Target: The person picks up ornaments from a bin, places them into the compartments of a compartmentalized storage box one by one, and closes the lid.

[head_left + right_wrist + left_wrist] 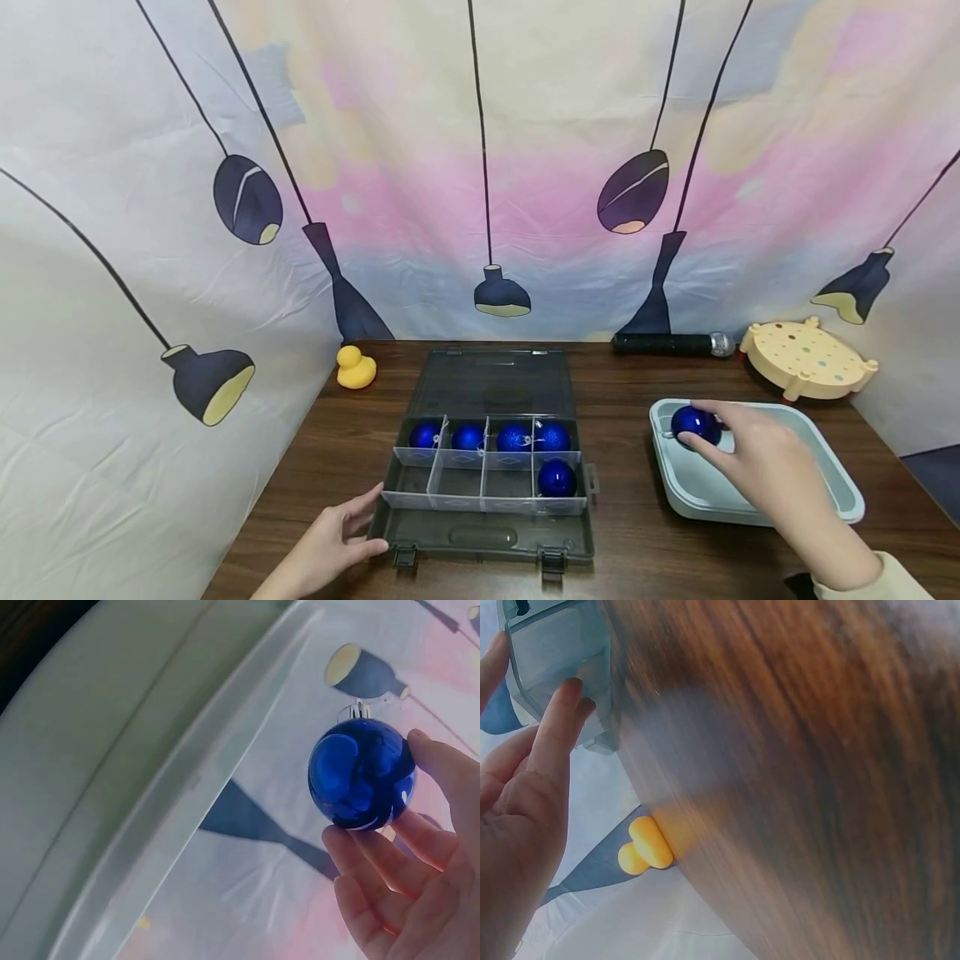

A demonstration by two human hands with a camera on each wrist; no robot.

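Observation:
My right hand [776, 458] pinches a shiny blue Christmas ball [696, 426] between thumb and fingertips, over the left part of a pale blue tray [850, 500]. In the right wrist view the ball [361, 774] shows a silver cap. My left hand [330, 537] touches the left side of a clear grey compartment box [480, 546] with extended fingers. The box lies with its lid [491, 383] folded back. Blue balls fill its back row of compartments. Another shiny blue ball [557, 479] sits at the right end of the middle row.
A yellow rubber duck [356, 368] stands at the back left of the wooden table [622, 517]. At the back right lie a black microphone [671, 344] and a cream round thing with short legs [808, 358]. A printed cloth [420, 167] hangs behind the table.

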